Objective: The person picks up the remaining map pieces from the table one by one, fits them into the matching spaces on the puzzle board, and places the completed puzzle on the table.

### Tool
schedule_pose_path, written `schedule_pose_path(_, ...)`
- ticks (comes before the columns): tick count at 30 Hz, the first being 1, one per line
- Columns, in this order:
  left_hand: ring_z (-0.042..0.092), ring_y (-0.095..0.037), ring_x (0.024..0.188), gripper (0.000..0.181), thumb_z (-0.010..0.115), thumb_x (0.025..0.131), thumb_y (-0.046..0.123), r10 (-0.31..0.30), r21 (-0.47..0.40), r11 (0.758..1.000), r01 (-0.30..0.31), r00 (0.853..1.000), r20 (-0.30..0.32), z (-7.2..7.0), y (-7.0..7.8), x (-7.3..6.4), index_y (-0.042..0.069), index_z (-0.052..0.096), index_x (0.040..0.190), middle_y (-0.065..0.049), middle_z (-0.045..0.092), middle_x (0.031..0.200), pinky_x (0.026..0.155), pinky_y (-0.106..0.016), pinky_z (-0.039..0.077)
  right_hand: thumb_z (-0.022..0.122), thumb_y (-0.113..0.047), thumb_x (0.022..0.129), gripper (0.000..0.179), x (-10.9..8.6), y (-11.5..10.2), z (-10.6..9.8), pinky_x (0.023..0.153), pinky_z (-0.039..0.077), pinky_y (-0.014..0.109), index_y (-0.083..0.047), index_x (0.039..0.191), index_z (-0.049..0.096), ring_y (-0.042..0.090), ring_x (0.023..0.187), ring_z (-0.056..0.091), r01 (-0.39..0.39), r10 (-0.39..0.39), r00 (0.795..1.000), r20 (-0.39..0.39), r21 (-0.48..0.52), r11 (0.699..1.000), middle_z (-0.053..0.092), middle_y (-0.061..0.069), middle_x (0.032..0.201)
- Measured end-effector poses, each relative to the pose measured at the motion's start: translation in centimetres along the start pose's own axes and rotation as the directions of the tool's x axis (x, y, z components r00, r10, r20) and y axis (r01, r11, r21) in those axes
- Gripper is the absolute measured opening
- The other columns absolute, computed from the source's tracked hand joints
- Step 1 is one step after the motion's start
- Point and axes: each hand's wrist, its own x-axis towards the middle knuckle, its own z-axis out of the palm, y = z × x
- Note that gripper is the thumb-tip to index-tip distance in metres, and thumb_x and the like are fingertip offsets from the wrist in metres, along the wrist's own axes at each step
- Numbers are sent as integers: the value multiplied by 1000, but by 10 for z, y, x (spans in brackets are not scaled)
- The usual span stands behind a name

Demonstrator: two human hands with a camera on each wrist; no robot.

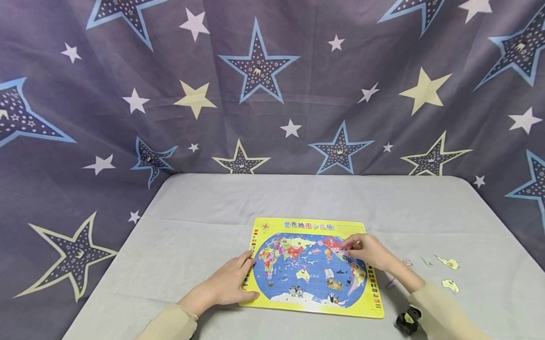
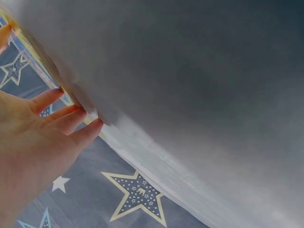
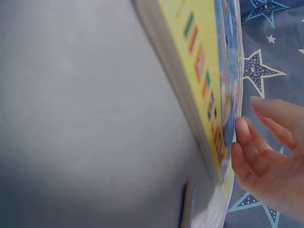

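Rested the left hand [image 1: 231, 282], with grip spread and fingers nearly straight, against the left edge of the world-map puzzle board [image 1: 309, 264], flat on the grey table [image 1: 210, 202]. Held the right hand [image 1: 366, 249], with bent fingers, over the upper right part of this board, near a red land area, but could not tell whether pinching a piece or holding nothing. Saw several loose puzzle pieces [image 1: 450, 285] on the table, right of the board.
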Motion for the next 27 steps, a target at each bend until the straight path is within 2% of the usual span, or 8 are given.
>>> schedule_pose_path(8, 29, -32, 126, 82, 57, 74, 52, 4, 9, 1000, -4, 1000, -2, 1, -1, 1, -2, 35, 132, -20, 25, 140, 102, -43, 27, 60, -3, 79, 19, -4, 3, -4, 57, 47, 21, 3, 97, 63, 14, 68, 53, -22, 22, 1000, 13, 25, 999, 59, 11, 89)
schedule_pose_path(16, 28, -31, 127, 82, 57, 74, 53, -3, 10, 1000, 2, 1000, 7, 0, -1, 1, -1, 36, 132, -19, 25, 140, 103, -43, 26, 60, 0, 79, 19, -13, 3, -9, 58, 48, 20, 4, 97, 62, 16, 73, 55, -57, 58, 998, -25, 30, 998, 59, 12, 90)
schedule_pose_path(20, 28, -30, 127, 81, 56, 74, 53, -3, 12, 1000, 3, 1000, 6, 0, -1, 0, -1, 36, 132, -19, 25, 140, 103, -42, 26, 59, 0, 80, 18, -18, 5, -13, 57, 47, 21, 4, 97, 62, 13, 70, 54, -25, 25, 999, -34, 21, 999, 60, 11, 88)
schedule_pose_path(23, 27, -30, 127, 81, 56, 74, 53, -5, 11, 1000, 4, 1000, 9, 0, -1, 0, -1, 36, 132, -19, 25, 140, 103, -42, 26, 59, -4, 80, 18, -22, 10, -16, 55, 48, 22, 5, 95, 62, 11, 67, 54, 36, -34, 998, -48, 31, 999, 60, 8, 83)
schedule_pose_path(24, 28, -30, 127, 81, 56, 74, 53, -4, 10, 1000, 4, 1000, 9, 0, -1, 0, -1, 36, 132, -19, 25, 140, 103, -42, 27, 60, -6, 81, 17, -23, 13, -16, 54, 47, 21, 4, 95, 62, 10, 65, 54, 81, -78, 995, -60, 40, 996, 60, 7, 81)
schedule_pose_path(27, 28, -30, 127, 81, 57, 74, 53, -2, 6, 1000, 2, 1000, 8, 0, -1, 0, -1, 36, 131, -19, 25, 140, 102, -43, 27, 61, -10, 81, 20, -27, 17, -19, 54, 47, 22, 4, 94, 62, 10, 66, 55, 105, -102, 992, -76, 40, 994, 61, 6, 80)
